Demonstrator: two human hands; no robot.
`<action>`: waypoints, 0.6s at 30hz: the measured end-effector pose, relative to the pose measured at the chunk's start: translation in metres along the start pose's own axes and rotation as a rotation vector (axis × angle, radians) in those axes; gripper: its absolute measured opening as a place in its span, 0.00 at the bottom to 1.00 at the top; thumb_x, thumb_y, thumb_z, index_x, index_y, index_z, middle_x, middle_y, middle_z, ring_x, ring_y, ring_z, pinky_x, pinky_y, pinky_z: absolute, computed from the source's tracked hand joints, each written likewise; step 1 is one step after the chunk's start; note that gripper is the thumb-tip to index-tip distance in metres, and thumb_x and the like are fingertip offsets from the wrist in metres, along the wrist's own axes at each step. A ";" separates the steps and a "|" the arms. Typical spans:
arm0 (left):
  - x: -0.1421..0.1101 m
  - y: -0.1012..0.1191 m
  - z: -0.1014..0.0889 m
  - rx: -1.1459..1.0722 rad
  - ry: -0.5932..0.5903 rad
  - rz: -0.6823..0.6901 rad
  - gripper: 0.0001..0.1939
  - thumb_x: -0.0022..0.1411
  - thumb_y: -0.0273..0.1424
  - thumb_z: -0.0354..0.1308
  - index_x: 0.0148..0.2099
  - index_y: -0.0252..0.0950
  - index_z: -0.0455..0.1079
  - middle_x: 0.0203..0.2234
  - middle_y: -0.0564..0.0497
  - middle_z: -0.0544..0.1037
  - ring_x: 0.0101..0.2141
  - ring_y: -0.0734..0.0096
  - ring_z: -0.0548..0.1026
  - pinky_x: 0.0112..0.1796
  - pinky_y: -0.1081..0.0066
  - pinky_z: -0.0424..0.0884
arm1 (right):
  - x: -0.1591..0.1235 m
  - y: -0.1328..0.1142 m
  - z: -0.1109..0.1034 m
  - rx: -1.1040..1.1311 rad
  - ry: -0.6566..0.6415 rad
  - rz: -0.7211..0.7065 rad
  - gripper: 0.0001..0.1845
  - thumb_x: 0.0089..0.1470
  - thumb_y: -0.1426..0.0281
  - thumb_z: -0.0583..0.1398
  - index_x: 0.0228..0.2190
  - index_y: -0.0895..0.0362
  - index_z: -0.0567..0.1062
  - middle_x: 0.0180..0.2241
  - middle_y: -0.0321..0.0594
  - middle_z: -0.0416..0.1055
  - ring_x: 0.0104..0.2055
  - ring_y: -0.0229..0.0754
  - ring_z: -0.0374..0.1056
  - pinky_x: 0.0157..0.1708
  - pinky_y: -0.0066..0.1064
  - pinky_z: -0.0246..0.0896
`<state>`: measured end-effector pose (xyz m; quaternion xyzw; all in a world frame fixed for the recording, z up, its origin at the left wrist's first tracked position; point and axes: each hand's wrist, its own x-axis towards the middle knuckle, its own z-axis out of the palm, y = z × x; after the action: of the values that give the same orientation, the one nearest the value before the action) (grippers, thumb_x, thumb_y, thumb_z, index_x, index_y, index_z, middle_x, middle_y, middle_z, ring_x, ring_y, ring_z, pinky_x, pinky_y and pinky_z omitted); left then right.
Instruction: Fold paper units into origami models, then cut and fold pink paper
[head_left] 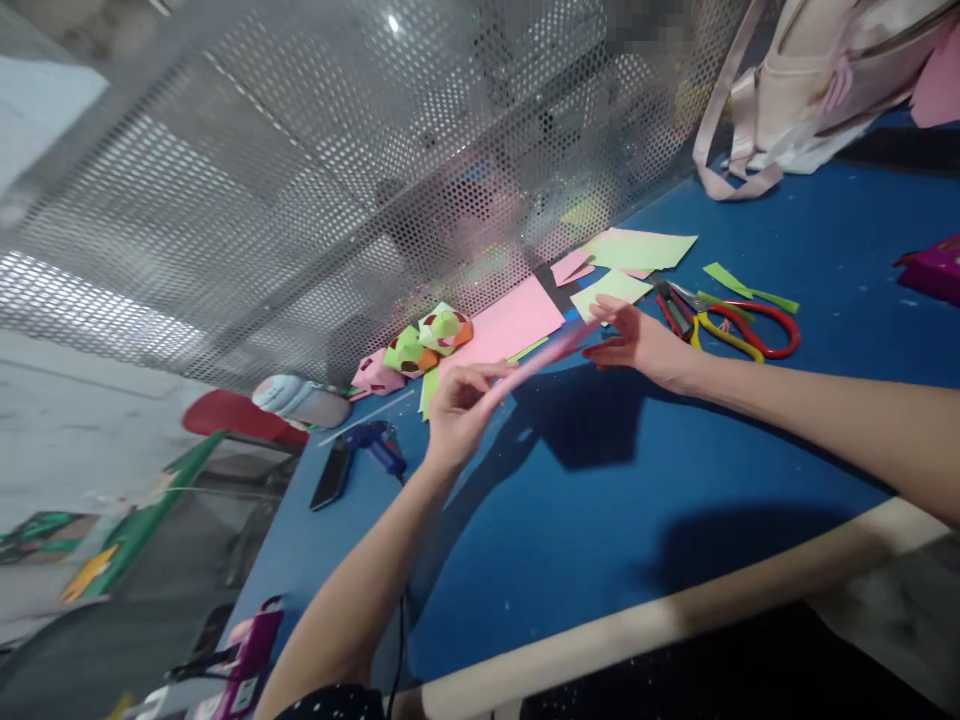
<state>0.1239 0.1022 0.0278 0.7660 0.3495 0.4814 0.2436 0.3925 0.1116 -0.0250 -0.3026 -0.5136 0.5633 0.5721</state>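
A sheet of pink paper (536, 368) is held above the blue table, seen nearly edge-on. My left hand (459, 412) pinches its near left end between thumb and fingers. At the far right end, my right hand (634, 340) has its fingertips on the paper, thumb and fingers on either side of it. The sheet casts a dark, angular shadow on the table below. Behind the hands lies a larger pink sheet (510, 325). Just right of my right hand are scissors (750, 330) with red and yellow handles and a dark-bladed cutter (673, 308).
Folded paper balls (411, 352) stand along the perforated metal panel (315, 190). A blue glue gun (379, 445), phone (331, 475) and bottle (300, 398) sit left. Green paper pieces (641, 248) lie at the back, a bag (810, 90) at the far right.
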 end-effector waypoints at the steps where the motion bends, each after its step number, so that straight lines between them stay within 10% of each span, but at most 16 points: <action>1: -0.009 0.000 0.002 -0.038 -0.072 0.048 0.17 0.58 0.43 0.67 0.32 0.38 0.64 0.35 0.47 0.83 0.43 0.59 0.80 0.49 0.54 0.74 | 0.000 0.001 -0.002 -0.030 -0.031 -0.052 0.43 0.37 0.68 0.72 0.56 0.51 0.67 0.64 0.48 0.60 0.51 0.52 0.72 0.46 0.44 0.73; 5: -0.032 0.001 -0.004 0.012 -0.164 0.185 0.11 0.62 0.36 0.64 0.34 0.39 0.66 0.40 0.44 0.83 0.49 0.56 0.78 0.53 0.48 0.71 | -0.005 -0.008 -0.007 -0.231 -0.214 -0.265 0.20 0.45 0.62 0.70 0.39 0.58 0.78 0.46 0.48 0.78 0.50 0.52 0.74 0.52 0.45 0.68; 9: -0.042 -0.008 -0.021 0.313 -0.123 0.374 0.07 0.62 0.30 0.62 0.36 0.41 0.65 0.48 0.46 0.79 0.53 0.58 0.74 0.55 0.49 0.69 | -0.011 -0.019 -0.003 -0.364 -0.333 -0.482 0.15 0.49 0.66 0.68 0.39 0.58 0.78 0.49 0.48 0.77 0.53 0.49 0.72 0.56 0.42 0.64; 18: -0.038 -0.058 -0.037 0.554 -0.400 0.098 0.05 0.65 0.30 0.54 0.41 0.37 0.70 0.49 0.39 0.78 0.49 0.58 0.77 0.49 0.56 0.75 | -0.008 0.027 -0.006 -0.899 -0.369 -0.468 0.13 0.50 0.79 0.58 0.36 0.56 0.77 0.38 0.41 0.79 0.41 0.44 0.74 0.44 0.34 0.66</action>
<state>0.0619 0.1106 -0.0195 0.8980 0.3752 0.2198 0.0669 0.3903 0.1104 -0.0535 -0.2910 -0.8498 0.1891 0.3967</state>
